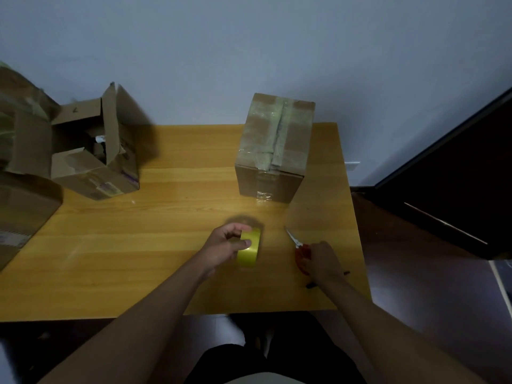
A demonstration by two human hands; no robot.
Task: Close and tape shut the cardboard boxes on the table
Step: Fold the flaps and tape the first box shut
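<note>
Gripping tape roll [249, 252], left hand [224, 245]; right hand [322, 261] seemingly clutching scissors [297, 245].

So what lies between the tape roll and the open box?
Head view: only bare wooden table lies between the yellow tape roll in the left hand and the open cardboard box.

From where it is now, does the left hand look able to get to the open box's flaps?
Probably yes. The table between the left hand and the open box is bare, but the hand grips the tape roll, so it would need freeing first.
</note>
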